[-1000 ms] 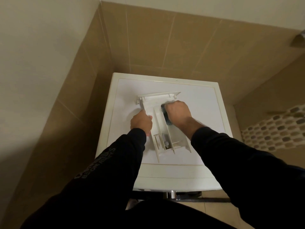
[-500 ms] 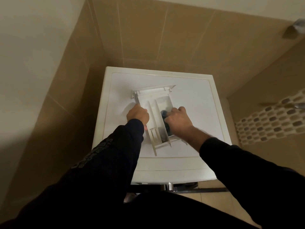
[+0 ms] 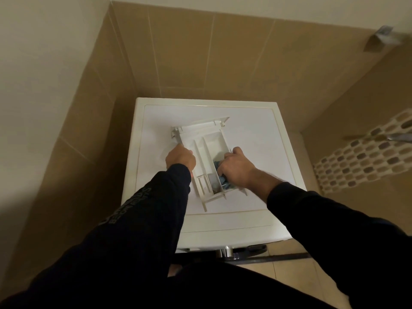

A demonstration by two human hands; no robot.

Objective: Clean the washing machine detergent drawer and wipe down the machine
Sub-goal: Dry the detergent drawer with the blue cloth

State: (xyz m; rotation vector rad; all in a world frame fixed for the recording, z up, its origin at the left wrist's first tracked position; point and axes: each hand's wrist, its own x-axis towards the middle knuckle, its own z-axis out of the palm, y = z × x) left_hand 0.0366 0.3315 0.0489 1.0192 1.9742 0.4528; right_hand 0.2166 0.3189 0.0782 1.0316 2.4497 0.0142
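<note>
A white detergent drawer [image 3: 207, 139] lies on top of the white washing machine [image 3: 256, 134], its front panel pointing away from me. My left hand [image 3: 180, 158] grips the drawer's left wall. My right hand [image 3: 236, 169] holds a blue cloth [image 3: 221, 180] bunched inside the drawer's right compartment, near its rear end. Most of the cloth is hidden under my fingers.
The machine stands in a corner between tan tiled walls [image 3: 200, 52]. A mosaic tile band [image 3: 367, 157] runs along the right wall. A chrome part [image 3: 225, 250] and a dark bar [image 3: 278, 257] show below the machine's front edge.
My right hand has dragged the cloth from the drawer's front end back toward its rear end. My left hand stays on the drawer's left side.
</note>
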